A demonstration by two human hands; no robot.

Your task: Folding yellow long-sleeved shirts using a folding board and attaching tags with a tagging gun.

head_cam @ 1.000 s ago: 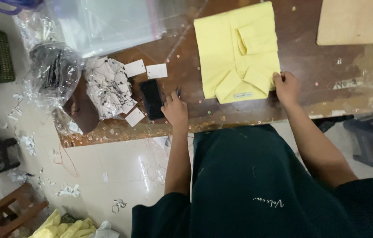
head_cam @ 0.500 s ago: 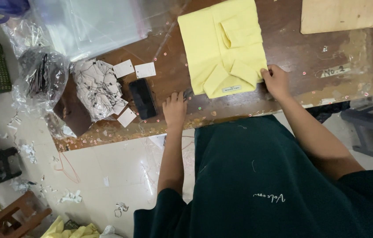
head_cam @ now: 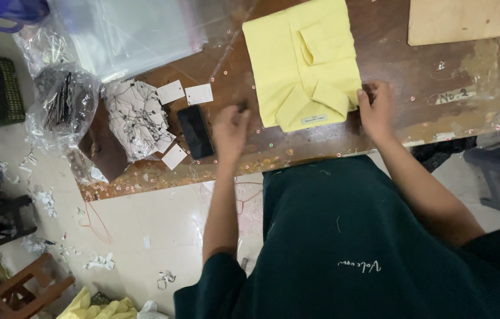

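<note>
Right hand point(head_cam: 376, 108) pinching the folded yellow shirt point(head_cam: 303, 62) near the table point(head_cam: 415, 77) front edge; left hand point(head_cam: 230, 131) blurred, grip unclear. Better keeping folds flat, square.

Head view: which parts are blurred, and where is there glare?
Head view: the left hand is motion-blurred; the right hand and yellow shirt are sharper; the clear plastic bags catch glare, and the floor corner at left is dark.

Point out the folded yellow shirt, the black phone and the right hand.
folded yellow shirt point(head_cam: 300, 62), head view, middle of the fabric.
black phone point(head_cam: 195, 131), head view, screen centre.
right hand point(head_cam: 375, 109), head view, back of the hand.
</note>
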